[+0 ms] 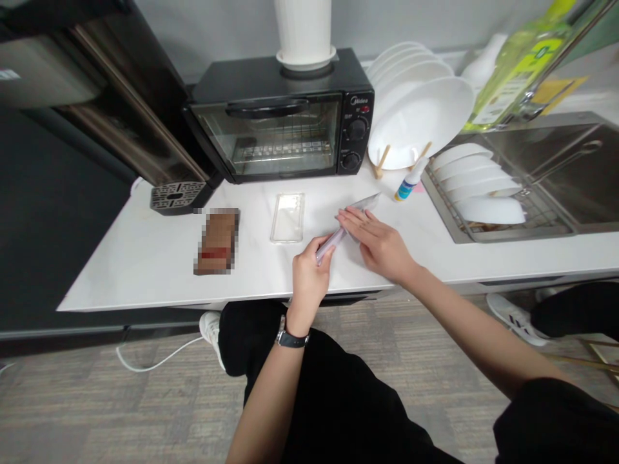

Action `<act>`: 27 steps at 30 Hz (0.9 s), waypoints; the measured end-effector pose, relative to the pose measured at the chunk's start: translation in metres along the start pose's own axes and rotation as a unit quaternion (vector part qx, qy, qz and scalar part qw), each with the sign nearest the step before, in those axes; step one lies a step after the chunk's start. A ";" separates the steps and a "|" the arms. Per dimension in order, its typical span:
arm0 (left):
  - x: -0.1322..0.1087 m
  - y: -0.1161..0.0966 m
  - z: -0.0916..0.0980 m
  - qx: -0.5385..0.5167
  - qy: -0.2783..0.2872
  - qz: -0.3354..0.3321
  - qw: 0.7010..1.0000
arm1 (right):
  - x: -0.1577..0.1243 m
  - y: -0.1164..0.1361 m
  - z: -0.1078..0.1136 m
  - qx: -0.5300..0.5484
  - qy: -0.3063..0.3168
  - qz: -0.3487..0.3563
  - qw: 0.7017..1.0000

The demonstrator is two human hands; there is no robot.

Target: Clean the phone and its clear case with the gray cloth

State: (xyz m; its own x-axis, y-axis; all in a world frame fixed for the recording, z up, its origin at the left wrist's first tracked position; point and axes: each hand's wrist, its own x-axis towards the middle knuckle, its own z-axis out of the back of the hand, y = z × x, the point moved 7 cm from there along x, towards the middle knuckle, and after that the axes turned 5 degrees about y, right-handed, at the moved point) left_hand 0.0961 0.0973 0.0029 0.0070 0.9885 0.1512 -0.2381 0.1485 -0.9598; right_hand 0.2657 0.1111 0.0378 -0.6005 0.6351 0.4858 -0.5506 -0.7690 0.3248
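My left hand (312,270) is wrapped round the pale lilac handle (329,247) of what looks like a kitchen knife. The silvery blade (366,202) points away to the right, low over the white counter. My right hand (380,243) lies across the blade with its fingers stretched out side by side, hiding much of it. To the left of the knife, a clear rectangular tray or case (287,219) rests on the counter. A small bottle with a blue and yellow label (410,183) stands beyond the blade tip.
A black toaster oven (285,138) stands behind, with a white pot (304,32) on top. Plates (420,116) stand in a rack; bowls (478,180) sit by the sink (580,174). A blurred brown object (217,241) lies left. Another person's shoe (515,317) shows at right.
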 end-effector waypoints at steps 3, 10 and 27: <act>0.000 0.000 0.000 0.033 -0.003 -0.013 0.999 | 0.000 -0.015 0.006 0.001 0.005 -0.022 1.000; 0.001 -0.003 -0.001 0.081 -0.003 -0.039 0.996 | -0.001 -0.001 -0.003 -0.008 -0.005 -0.022 1.000; -0.001 0.000 0.001 0.126 -0.002 -0.035 0.991 | -0.001 0.037 -0.016 -0.005 0.023 0.046 0.999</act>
State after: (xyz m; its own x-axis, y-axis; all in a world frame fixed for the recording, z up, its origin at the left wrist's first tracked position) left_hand 0.0952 0.0964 0.0034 0.0281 0.9759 0.2162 -0.4731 0.2036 -0.8572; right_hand 0.2361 0.0830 0.0362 -0.6745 0.5645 0.4758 -0.4970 -0.8237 0.2728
